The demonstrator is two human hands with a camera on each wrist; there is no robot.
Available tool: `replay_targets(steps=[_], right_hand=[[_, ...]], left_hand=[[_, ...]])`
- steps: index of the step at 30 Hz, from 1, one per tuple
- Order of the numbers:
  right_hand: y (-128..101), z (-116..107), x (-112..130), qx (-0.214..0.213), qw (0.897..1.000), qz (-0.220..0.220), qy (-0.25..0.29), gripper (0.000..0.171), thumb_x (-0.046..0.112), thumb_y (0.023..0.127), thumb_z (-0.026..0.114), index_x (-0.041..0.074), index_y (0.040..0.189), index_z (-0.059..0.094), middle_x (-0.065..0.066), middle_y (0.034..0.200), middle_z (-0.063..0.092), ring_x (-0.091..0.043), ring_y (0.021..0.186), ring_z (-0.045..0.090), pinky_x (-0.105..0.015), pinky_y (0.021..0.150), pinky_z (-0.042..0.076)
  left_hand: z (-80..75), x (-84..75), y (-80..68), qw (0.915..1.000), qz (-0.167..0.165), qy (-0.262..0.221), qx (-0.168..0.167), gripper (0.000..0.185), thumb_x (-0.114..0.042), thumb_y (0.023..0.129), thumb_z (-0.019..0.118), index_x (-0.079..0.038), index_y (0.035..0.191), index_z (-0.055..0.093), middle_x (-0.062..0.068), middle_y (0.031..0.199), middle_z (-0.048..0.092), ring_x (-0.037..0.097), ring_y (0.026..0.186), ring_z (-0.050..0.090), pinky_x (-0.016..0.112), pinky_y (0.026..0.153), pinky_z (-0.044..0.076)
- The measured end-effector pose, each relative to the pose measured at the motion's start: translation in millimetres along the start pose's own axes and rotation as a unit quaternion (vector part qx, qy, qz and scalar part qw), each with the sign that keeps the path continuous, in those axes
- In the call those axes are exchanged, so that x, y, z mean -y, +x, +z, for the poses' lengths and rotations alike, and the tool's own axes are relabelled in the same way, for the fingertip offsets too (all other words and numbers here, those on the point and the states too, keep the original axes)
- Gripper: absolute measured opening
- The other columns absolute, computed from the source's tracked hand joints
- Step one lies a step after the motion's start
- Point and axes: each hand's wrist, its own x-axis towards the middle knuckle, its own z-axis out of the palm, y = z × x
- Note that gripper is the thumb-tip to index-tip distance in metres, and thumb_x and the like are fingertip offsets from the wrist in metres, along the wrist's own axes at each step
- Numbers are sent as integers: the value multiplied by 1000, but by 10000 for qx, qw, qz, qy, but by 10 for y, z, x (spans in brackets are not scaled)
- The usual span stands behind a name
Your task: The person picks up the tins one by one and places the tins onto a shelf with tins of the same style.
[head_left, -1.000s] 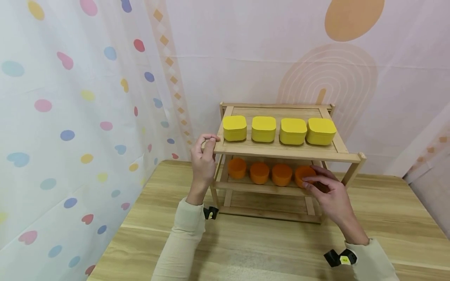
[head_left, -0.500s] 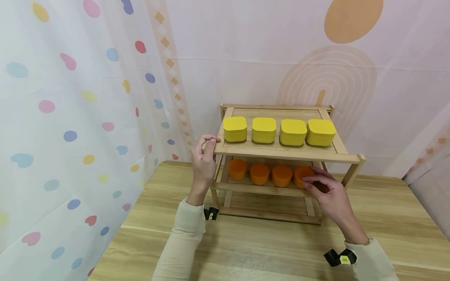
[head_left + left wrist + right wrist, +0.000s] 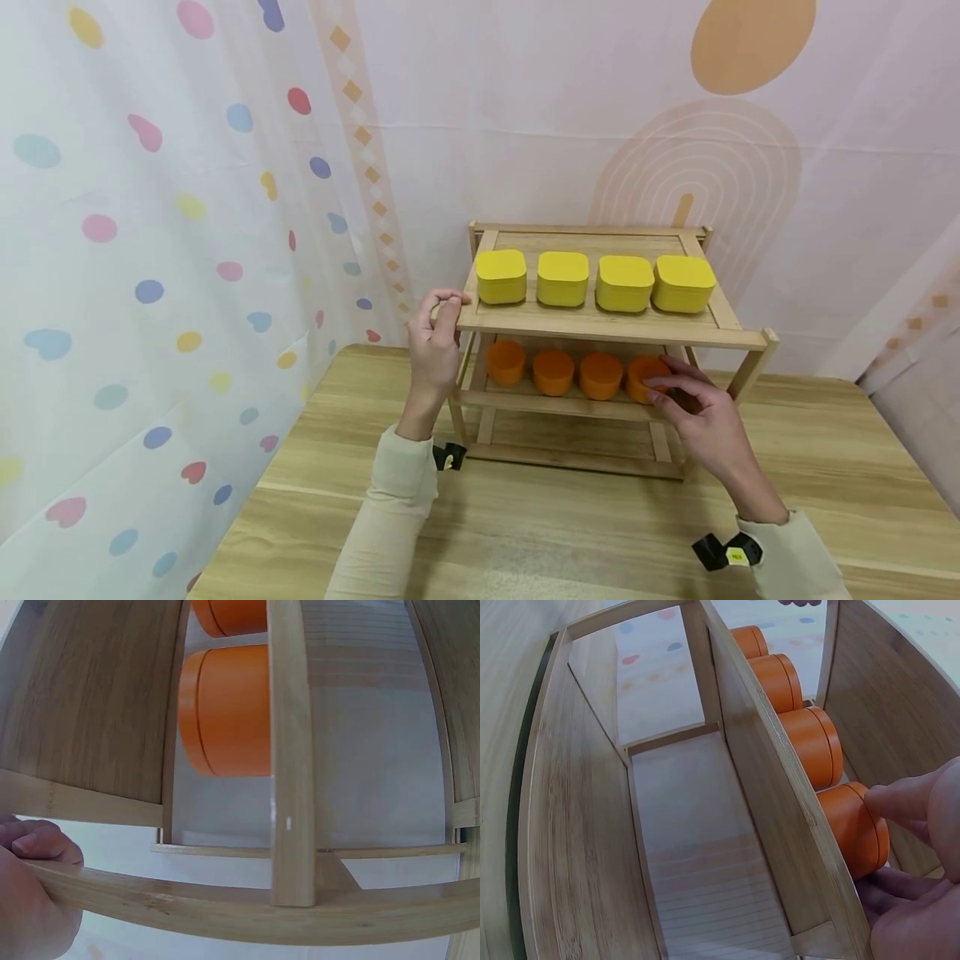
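A small wooden rack with three shelves (image 3: pixel 615 333) stands on the table. My left hand (image 3: pixel 433 346) grips the front left corner of its top shelf; the left wrist view shows the curled fingers (image 3: pixel 46 844) at the wooden rail. On the middle shelf sits a row of several round orange lidded containers (image 3: pixel 553 372). My right hand (image 3: pixel 708 417) pinches the rightmost orange container (image 3: pixel 641 377) between thumb and fingers. In the right wrist view, that container (image 3: pixel 849 829) still rests on the shelf beside its neighbour.
Several yellow rounded-square lidded boxes (image 3: pixel 562 279) line the top shelf. The bottom shelf (image 3: pixel 573 433) lies close to the wooden table (image 3: pixel 540 533). A patterned curtain (image 3: pixel 525 108) hangs behind the rack, and a dotted one (image 3: pixel 202 292) hangs at the left.
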Motion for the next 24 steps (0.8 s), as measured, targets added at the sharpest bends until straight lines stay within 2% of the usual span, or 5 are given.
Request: replay_targets(steps=[10,16,19,21,24], right_hand=[[5,-6,-6,110,9997,-137,161,16,-3,91,66,-4,105,72,-25,145,45,-44,134,42,-4,88,42],[-75,-90,47,-161,9946,-745,-708,19,-1,87,71,2,106,73,-22,146,46,-43,136,40,-9,103,30],[-118,-171,138,-332,9881,-1110,-1014,25,-4,83,73,5,107,73,-20,144,49,-30,136,43,-10,98,34],[-142,-235,196,-434,9846,-1354,-1021,30,-9,79,74,4,106,73,-20,142,50,-18,135,44,-7,97,33],[-184,-349,273,-710,9774,-1805,-836,28,-11,77,74,-1,103,73,-18,139,54,-6,131,45,-10,100,36]], left_hand=[[-77,-28,1,9990,9,-146,422,30,-25,104,47,1,101,62,-3,50,37,11,42,32,23,41,27],[-121,-58,10,9972,-68,-25,746,27,-24,104,48,-2,108,63,6,52,45,17,43,40,27,42,37],[-165,-97,23,9955,-112,107,937,26,-22,104,49,-3,117,62,12,62,54,18,51,53,28,50,48],[-226,-121,24,9935,-86,304,1091,28,-22,104,50,-4,123,60,15,68,55,16,57,55,26,56,49],[-361,-143,6,9900,40,688,1230,31,-20,104,50,-8,132,57,15,89,61,16,76,59,28,68,50]])
